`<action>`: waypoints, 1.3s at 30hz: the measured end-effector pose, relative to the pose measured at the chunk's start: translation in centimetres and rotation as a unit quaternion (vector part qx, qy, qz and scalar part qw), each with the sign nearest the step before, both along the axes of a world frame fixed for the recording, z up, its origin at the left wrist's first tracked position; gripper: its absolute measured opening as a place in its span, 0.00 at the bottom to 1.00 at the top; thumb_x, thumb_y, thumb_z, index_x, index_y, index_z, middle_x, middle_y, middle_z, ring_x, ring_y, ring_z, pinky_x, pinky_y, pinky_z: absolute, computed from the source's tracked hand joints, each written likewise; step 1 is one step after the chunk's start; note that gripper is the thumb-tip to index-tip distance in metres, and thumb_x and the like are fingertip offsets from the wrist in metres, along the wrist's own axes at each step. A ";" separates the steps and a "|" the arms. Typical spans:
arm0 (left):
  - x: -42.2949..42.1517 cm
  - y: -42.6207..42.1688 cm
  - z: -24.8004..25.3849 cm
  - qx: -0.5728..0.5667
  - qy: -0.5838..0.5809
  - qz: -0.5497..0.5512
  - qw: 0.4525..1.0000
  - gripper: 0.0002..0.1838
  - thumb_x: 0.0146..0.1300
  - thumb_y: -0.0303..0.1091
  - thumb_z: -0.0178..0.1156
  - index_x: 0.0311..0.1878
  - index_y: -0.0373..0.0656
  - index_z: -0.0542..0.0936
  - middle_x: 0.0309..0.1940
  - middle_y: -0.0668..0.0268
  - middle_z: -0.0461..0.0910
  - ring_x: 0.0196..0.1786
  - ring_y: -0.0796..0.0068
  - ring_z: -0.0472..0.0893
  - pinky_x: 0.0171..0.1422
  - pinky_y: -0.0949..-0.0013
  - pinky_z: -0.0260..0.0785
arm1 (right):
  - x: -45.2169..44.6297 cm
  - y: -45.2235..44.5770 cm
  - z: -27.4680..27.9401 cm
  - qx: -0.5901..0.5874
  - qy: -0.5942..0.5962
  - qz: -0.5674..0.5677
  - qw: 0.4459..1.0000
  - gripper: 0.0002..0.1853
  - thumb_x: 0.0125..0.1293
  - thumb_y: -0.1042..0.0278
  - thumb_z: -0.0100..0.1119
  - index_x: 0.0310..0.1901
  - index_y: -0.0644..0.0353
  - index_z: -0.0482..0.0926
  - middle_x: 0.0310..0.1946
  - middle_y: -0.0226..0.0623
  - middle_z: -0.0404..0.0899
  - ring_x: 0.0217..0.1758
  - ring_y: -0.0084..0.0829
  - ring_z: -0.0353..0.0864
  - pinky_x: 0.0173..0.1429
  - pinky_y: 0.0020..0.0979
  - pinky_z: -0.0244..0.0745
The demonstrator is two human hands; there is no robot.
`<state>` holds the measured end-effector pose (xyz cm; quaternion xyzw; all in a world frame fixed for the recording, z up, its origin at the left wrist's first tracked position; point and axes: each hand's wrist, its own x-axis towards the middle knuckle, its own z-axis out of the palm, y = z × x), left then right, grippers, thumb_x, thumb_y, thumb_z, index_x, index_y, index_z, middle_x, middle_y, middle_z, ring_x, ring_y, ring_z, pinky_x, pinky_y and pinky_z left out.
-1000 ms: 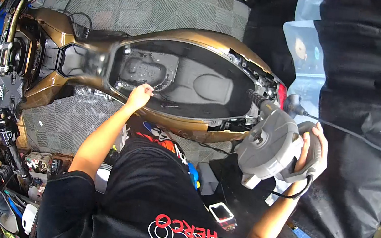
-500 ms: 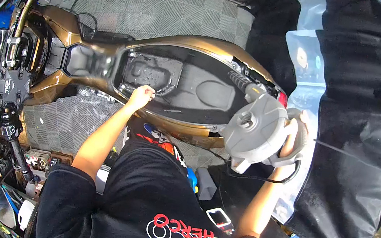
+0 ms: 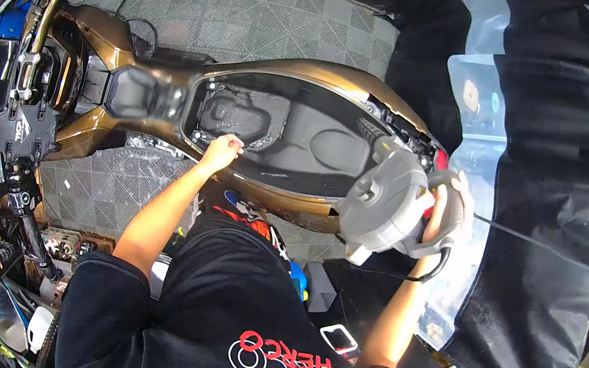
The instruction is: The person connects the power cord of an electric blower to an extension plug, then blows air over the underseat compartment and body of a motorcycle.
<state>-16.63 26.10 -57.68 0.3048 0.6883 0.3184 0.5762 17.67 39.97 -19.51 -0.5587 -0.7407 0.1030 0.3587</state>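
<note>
My right hand (image 3: 452, 205) is wrapped round the rear handle of a grey electric blower (image 3: 385, 203). The blower hangs over the tail end of a bronze scooter (image 3: 286, 192), its short ribbed nozzle tilted toward the open under-seat compartment (image 3: 311, 171). Inside, the black compartment is moulded in hollows, and its front part (image 3: 240, 117) looks wet and shiny. My left hand (image 3: 223, 151) is at the compartment's near front rim, fingers curled closed. What it holds, if anything, is hidden; whether it touches the rim I cannot tell.
Grey patterned floor tiles (image 3: 257, 19) lie beyond the scooter. Handlebars (image 3: 28, 89) stand at the left, above tools and parts. A black sheet with a clear strip (image 3: 481, 97) hangs at the right. The blower's cord (image 3: 547, 243) runs right. A white-framed device (image 3: 339, 339) lies beside me.
The blower has swung slightly left and down, and its nozzle looks shorter from here. My left hand stays at the rim. The whole view has shifted a little.
</note>
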 end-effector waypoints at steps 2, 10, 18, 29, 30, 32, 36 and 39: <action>-0.1 -0.1 -0.2 0.012 0.005 0.018 1.000 0.12 0.71 0.32 0.55 0.46 0.36 0.84 0.34 0.60 0.88 0.33 0.74 0.85 0.43 0.69 0.78 | 0.8 -0.4 0.5 -0.017 -0.024 -0.014 0.999 0.13 0.67 0.77 0.64 0.52 0.65 0.80 0.60 0.51 0.80 0.62 0.43 0.81 0.67 0.39 0.76; -0.6 0.1 -0.4 -0.011 -0.005 0.006 1.000 0.13 0.72 0.34 0.55 0.46 0.35 0.84 0.35 0.60 0.88 0.33 0.74 0.85 0.43 0.68 0.78 | 4.5 -0.8 -1.6 0.003 -0.025 -0.016 1.000 0.13 0.69 0.76 0.62 0.55 0.65 0.78 0.62 0.53 0.78 0.65 0.45 0.78 0.70 0.41 0.72; -0.8 0.3 0.0 -0.015 -0.010 -0.001 1.000 0.12 0.72 0.33 0.54 0.45 0.35 0.84 0.34 0.60 0.88 0.33 0.75 0.85 0.43 0.69 0.78 | 3.2 -1.3 -2.1 0.012 0.024 -0.026 0.999 0.13 0.68 0.77 0.63 0.54 0.64 0.79 0.62 0.53 0.78 0.64 0.44 0.78 0.70 0.40 0.72; -1.3 -1.4 -1.2 -0.003 -0.001 0.010 1.000 0.12 0.70 0.32 0.54 0.43 0.36 0.85 0.33 0.61 0.88 0.32 0.75 0.85 0.41 0.70 0.77 | 5.9 -2.5 3.1 -0.143 0.021 0.019 0.989 0.17 0.71 0.65 0.61 0.56 0.68 0.79 0.56 0.50 0.81 0.61 0.42 0.80 0.70 0.39 0.71; -1.3 -1.5 -1.9 0.000 0.000 0.011 1.000 0.11 0.69 0.31 0.55 0.44 0.37 0.85 0.33 0.61 0.88 0.32 0.75 0.84 0.41 0.69 0.77 | 5.7 -2.8 3.9 -0.168 0.036 0.021 0.985 0.18 0.71 0.65 0.60 0.56 0.69 0.78 0.56 0.50 0.81 0.61 0.42 0.80 0.70 0.39 0.71; -1.2 -2.0 -3.0 -0.012 0.024 0.001 1.000 0.11 0.68 0.31 0.56 0.45 0.37 0.84 0.34 0.59 0.88 0.35 0.71 0.86 0.45 0.67 0.77 | 5.2 -3.2 5.1 -0.211 0.063 0.024 0.975 0.20 0.72 0.63 0.59 0.57 0.70 0.77 0.57 0.52 0.80 0.61 0.43 0.79 0.70 0.39 0.71; -0.8 -1.7 -3.1 -0.009 0.068 -0.038 0.997 0.11 0.68 0.33 0.57 0.46 0.38 0.84 0.35 0.58 0.88 0.40 0.66 0.87 0.49 0.64 0.77 | 4.4 -3.4 5.5 -0.258 0.118 0.030 0.958 0.23 0.72 0.60 0.56 0.59 0.73 0.74 0.57 0.54 0.79 0.61 0.44 0.79 0.70 0.39 0.71; -0.3 -1.3 -2.8 -0.014 0.058 -0.034 0.998 0.11 0.69 0.34 0.57 0.44 0.38 0.84 0.35 0.57 0.88 0.43 0.63 0.88 0.52 0.63 0.76 | 3.4 -2.9 4.9 -0.272 0.139 0.031 0.952 0.26 0.73 0.57 0.54 0.61 0.75 0.73 0.58 0.56 0.78 0.61 0.45 0.78 0.70 0.40 0.71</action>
